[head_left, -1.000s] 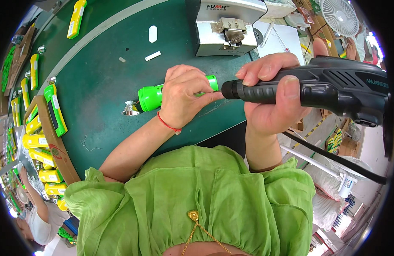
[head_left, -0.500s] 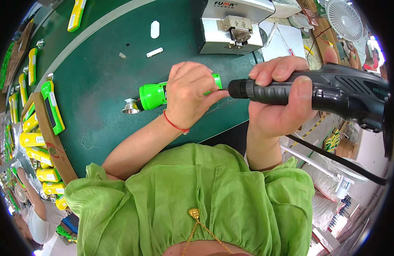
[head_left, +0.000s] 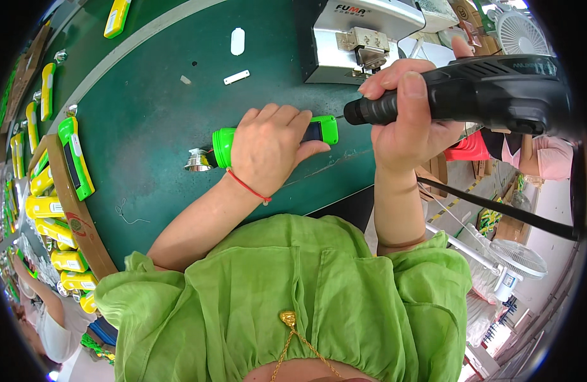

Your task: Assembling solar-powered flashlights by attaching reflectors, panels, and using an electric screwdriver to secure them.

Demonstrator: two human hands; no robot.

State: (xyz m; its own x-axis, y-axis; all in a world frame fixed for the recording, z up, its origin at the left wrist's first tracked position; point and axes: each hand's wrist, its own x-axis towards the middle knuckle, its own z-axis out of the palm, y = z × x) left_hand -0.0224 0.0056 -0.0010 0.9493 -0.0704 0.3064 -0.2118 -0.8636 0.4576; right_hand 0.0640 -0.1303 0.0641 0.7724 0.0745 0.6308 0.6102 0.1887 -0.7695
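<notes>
A green flashlight (head_left: pixel 223 148) lies on its side on the table, with a dark panel showing near its right end. My left hand (head_left: pixel 266 148) wraps over its middle, thumb along the near side, and covers much of the body. From the flashlight's left end hangs a silver reflector cup (head_left: pixel 196 160) on a thin wire. My right hand (head_left: pixel 411 114) grips a black electric screwdriver (head_left: pixel 497 92), held level. Its thin bit points left, right by the flashlight's right end; whether they touch I cannot tell.
A silver machine (head_left: pixel 363 44) stands at the back. White strips (head_left: pixel 237 77) lie on the green table (head_left: pixel 153 153). At left, a cardboard box (head_left: pixel 83 229) holds several yellow-green flashlights. A black cord (head_left: pixel 497 207) runs under my right arm. Other people sit at both sides.
The screwdriver has moved up and its bit is away from my left fingertips. My left thumb and fingers have spread from their pinch, and the flashlight has turned, showing its dark panel.
</notes>
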